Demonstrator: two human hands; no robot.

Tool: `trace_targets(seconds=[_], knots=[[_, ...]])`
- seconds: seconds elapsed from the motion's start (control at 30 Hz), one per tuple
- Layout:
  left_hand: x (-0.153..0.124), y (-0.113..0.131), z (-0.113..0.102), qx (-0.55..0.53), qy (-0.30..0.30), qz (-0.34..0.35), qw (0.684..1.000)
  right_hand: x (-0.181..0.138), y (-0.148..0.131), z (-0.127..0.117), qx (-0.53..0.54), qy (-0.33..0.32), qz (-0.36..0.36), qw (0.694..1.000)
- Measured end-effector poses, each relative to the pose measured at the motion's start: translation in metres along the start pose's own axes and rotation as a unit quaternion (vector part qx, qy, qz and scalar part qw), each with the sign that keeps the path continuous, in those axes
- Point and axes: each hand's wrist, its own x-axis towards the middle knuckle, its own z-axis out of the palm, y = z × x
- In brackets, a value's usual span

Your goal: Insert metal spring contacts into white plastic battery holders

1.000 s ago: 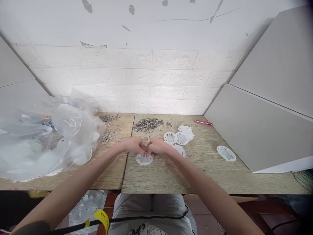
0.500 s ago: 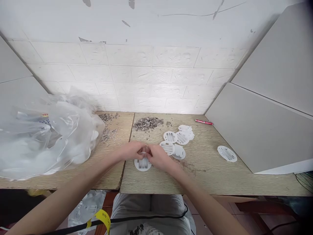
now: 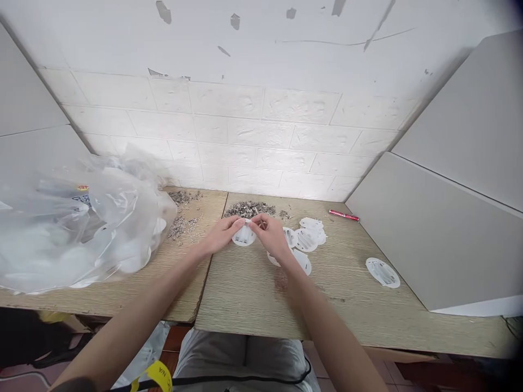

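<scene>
My left hand [image 3: 223, 234] grips the left upper edge of a round white plastic battery cover [image 3: 244, 235] between thumb and fingers. My right hand [image 3: 270, 234] is closed at the cover's upper right edge, its thumb and fingertips pinched together; whether a small metal piece is between them is too small to tell. The cover is held just in front of a pile of small metal contacts [image 3: 249, 208]. To the right, partly behind my right hand and wrist, lie several similar white covers [image 3: 307, 239].
A large clear plastic bag [image 3: 122, 234] of white parts sits at left. More small metal contacts [image 3: 182, 226] lie beside it. A red pen [image 3: 344, 215] and a single white cover [image 3: 383, 272] are at right, near a grey panel [image 3: 441, 234]. A brick-patterned wall stands behind.
Both hands have moved away from me with the battery cover, from near the table's front part up to the metal pile. The cover now shows more fully between them. The camera view has shifted.
</scene>
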Motion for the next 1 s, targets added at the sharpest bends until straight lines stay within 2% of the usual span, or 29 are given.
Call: trace_targets(seconds=[0.1,0.23,0.3,0.43,0.53,0.67,0.73,1.0], knots=[[0.013,-0.006,-0.002,0.141,0.078,0.047,0.986,0.004,0.013,0.005,0.009,0.046,0.010,0.999],[0.023,-0.018,-0.024,0.371,0.162,0.025,0.914,0.000,0.022,0.003,-0.047,0.069,-0.009,0.996],[0.022,-0.024,-0.036,0.422,0.187,-0.011,0.887,-0.003,0.021,0.002,-0.056,0.070,-0.019,0.996],[0.011,-0.033,-0.057,0.447,0.276,-0.097,0.846,-0.005,0.018,0.003,-0.070,0.067,-0.021,0.995],[0.002,-0.036,-0.069,0.439,0.274,-0.163,0.840,-0.006,0.018,0.004,-0.075,0.070,-0.027,0.994],[-0.004,-0.033,-0.076,0.419,0.231,-0.246,0.843,-0.007,0.020,0.005,-0.079,0.068,-0.032,0.994],[-0.006,-0.031,-0.075,0.420,0.205,-0.266,0.843,-0.007,0.021,0.005,-0.086,0.063,-0.031,0.994],[-0.007,-0.040,-0.072,0.433,0.186,-0.200,0.859,-0.007,0.022,0.011,-0.102,0.054,-0.043,0.992]])
